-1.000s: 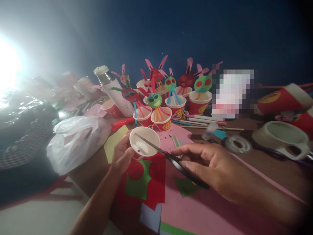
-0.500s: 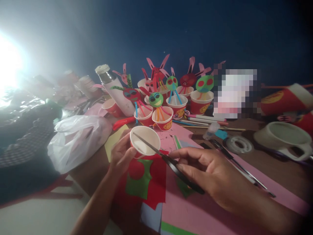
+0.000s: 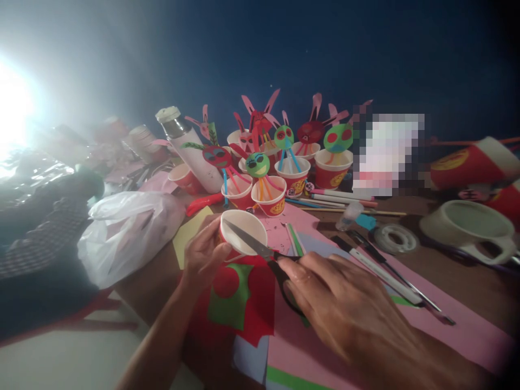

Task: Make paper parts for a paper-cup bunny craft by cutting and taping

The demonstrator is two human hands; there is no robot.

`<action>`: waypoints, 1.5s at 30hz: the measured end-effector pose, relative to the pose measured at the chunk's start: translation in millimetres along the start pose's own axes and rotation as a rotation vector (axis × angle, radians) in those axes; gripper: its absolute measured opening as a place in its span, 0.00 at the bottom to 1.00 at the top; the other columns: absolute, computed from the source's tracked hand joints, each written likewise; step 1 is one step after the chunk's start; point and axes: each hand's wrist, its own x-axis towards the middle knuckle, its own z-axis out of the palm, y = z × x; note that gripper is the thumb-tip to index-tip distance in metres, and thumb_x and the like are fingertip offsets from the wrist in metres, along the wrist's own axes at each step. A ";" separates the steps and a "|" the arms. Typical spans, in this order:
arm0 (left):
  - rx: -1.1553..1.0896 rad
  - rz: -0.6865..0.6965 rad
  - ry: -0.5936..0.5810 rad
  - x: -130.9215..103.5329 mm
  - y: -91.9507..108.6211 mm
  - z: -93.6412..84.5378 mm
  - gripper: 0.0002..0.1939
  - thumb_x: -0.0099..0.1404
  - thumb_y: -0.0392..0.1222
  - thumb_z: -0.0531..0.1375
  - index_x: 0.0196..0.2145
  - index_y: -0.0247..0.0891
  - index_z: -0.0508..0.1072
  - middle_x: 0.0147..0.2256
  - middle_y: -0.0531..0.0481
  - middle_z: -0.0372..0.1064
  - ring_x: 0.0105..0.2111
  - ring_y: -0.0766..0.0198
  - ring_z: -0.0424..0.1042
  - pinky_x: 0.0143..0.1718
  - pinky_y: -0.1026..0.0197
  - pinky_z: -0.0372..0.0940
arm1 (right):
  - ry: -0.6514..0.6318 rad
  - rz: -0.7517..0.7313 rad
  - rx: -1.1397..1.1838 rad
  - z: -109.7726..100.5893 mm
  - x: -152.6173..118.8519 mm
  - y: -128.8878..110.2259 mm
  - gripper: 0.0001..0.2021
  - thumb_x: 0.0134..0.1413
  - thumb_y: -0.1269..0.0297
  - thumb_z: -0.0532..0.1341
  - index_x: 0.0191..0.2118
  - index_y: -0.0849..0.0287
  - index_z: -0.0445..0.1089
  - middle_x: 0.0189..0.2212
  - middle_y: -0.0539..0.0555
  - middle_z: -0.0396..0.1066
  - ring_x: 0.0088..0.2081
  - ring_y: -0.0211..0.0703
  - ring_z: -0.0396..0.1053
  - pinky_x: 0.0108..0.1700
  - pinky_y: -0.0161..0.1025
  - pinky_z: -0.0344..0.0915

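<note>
My left hand (image 3: 205, 252) is closed around the side of a red paper cup (image 3: 244, 230) with a white inside, its mouth tilted toward me. In my right hand (image 3: 329, 295) is a pair of black-handled scissors (image 3: 254, 242). The blades look closed and reach across the mouth of the cup; I cannot tell whether they touch its inside. Below the cup lie a red paper sheet (image 3: 262, 309) and a green paper piece (image 3: 239, 311) with round cut-outs.
Behind stand several red cups (image 3: 270, 197) with paper creature heads. A white plastic bag (image 3: 125, 233) is at left beside a person's checked sleeve (image 3: 44, 238). To the right are a tape roll (image 3: 395, 238), pens (image 3: 337, 199), a ruler (image 3: 385, 276) and a mug (image 3: 467, 227).
My right hand has turned over the scissors, its back now facing up and covering more of the handles. The cup has shifted very slightly to the right.
</note>
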 end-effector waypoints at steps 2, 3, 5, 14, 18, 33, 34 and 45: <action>0.005 0.009 0.002 -0.1 -1.8 -1.1 0.21 0.56 0.47 0.60 0.45 0.33 0.72 0.46 0.42 0.67 0.47 0.52 0.65 0.47 0.58 0.62 | -0.043 0.062 0.111 -2.0 1.9 1.8 0.16 0.55 0.75 0.53 0.48 0.63 0.68 0.31 0.56 0.73 0.29 0.48 0.71 0.30 0.44 0.67; 0.013 0.008 0.001 -0.1 -3.1 -2.0 0.21 0.56 0.47 0.60 0.45 0.33 0.72 0.46 0.42 0.67 0.47 0.52 0.65 0.46 0.58 0.62 | -0.070 0.114 0.208 -3.7 3.5 3.2 0.15 0.56 0.73 0.53 0.48 0.61 0.68 0.33 0.56 0.73 0.32 0.47 0.72 0.32 0.42 0.68; 0.031 0.002 0.003 -0.3 -5.2 -3.6 0.21 0.56 0.48 0.60 0.45 0.33 0.73 0.46 0.43 0.68 0.46 0.51 0.66 0.45 0.58 0.63 | -0.126 0.250 0.449 -7.7 7.7 6.2 0.14 0.56 0.71 0.55 0.47 0.57 0.70 0.37 0.54 0.74 0.36 0.45 0.72 0.37 0.40 0.67; 0.124 0.045 0.021 0.5 -4.3 -2.9 0.21 0.58 0.48 0.58 0.44 0.32 0.73 0.45 0.42 0.70 0.45 0.52 0.67 0.45 0.58 0.63 | -0.369 0.712 1.102 -16.5 20.6 11.4 0.14 0.55 0.66 0.55 0.46 0.58 0.70 0.30 0.52 0.74 0.27 0.38 0.70 0.25 0.32 0.62; 0.135 0.023 0.007 -0.3 -5.5 -1.4 0.22 0.58 0.50 0.58 0.45 0.32 0.73 0.45 0.42 0.70 0.45 0.52 0.67 0.45 0.58 0.63 | -0.159 0.356 0.571 -13.2 10.6 3.8 0.13 0.54 0.70 0.55 0.45 0.56 0.71 0.37 0.54 0.75 0.35 0.45 0.72 0.34 0.38 0.67; 0.132 0.028 0.034 -1.0 -7.3 -3.7 0.21 0.58 0.49 0.58 0.45 0.33 0.73 0.44 0.43 0.70 0.43 0.52 0.68 0.44 0.58 0.63 | -0.379 0.732 1.160 -18.6 23.7 18.0 0.15 0.56 0.63 0.56 0.46 0.61 0.72 0.21 0.49 0.70 0.20 0.34 0.65 0.21 0.31 0.61; 0.125 0.031 0.031 -0.7 -7.9 -3.9 0.21 0.58 0.49 0.58 0.45 0.32 0.73 0.44 0.43 0.70 0.43 0.52 0.68 0.44 0.58 0.63 | -0.385 0.734 1.165 -17.7 23.8 18.1 0.15 0.56 0.63 0.56 0.47 0.61 0.72 0.20 0.49 0.69 0.20 0.34 0.65 0.21 0.30 0.60; 0.107 -0.041 0.031 -1.7 -6.2 1.3 0.24 0.55 0.51 0.60 0.45 0.34 0.73 0.44 0.43 0.71 0.44 0.50 0.68 0.45 0.56 0.64 | -0.058 0.059 0.103 -11.5 4.7 -0.2 0.16 0.52 0.76 0.53 0.45 0.64 0.72 0.29 0.57 0.72 0.26 0.46 0.69 0.28 0.43 0.66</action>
